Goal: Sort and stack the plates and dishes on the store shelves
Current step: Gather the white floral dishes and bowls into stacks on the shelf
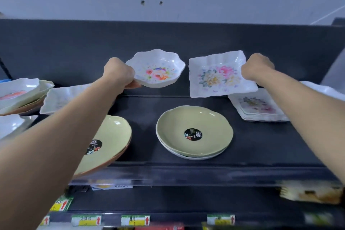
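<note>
My left hand [119, 73] grips the left rim of a white scalloped floral bowl [158, 70], held in the air above the dark shelf [261, 147]. My right hand [256, 69] grips the right edge of a white square floral plate [218, 76], also lifted and tilted toward me. Below that plate, at the right, lies a stack of matching square floral plates [257, 107]. A stack of round green plates [194, 132] with a black sticker sits mid-shelf. Another green plate on a brown one [112, 136] lies at the left, partly under my left arm.
At the far left are a square white plate [61, 99], stacked scalloped dishes [22, 93] and another white dish [11, 125]. The dark back panel rises behind the shelf. Price tags [134, 219] line the lower shelf edges, and a pale object [309, 192] sits at lower right.
</note>
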### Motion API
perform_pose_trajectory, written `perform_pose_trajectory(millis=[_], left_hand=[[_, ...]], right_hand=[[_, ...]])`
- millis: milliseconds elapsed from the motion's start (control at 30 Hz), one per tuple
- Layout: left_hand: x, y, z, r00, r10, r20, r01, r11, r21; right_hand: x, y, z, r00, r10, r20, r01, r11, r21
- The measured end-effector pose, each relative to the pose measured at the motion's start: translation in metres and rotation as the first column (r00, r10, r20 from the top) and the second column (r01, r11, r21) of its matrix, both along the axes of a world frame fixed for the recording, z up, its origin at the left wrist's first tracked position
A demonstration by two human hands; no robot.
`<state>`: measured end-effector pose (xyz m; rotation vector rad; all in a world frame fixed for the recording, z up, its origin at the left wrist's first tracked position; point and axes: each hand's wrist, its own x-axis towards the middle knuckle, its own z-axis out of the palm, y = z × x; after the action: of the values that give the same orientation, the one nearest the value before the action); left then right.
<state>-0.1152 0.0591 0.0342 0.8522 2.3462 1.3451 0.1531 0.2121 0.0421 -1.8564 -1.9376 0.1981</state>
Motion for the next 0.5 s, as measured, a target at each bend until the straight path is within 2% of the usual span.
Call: perform_pose_trajectory(millis=[233,500], left_hand=[[0.056,0.047,-0.006,0.991,-0.136,0.002,0.136,0.991,0.018],[0.106,0.078,-0.011,0.978,-0.207,0.013,0.207,0.978,0.024]], right_hand=[[0.079,0.016,0.002,0.989,-0.139,0.053,0.140,0.990,-0.020],[0.127,0.037,-0.012,0.982,-0.157,0.109,0.167,0.982,-0.089]])
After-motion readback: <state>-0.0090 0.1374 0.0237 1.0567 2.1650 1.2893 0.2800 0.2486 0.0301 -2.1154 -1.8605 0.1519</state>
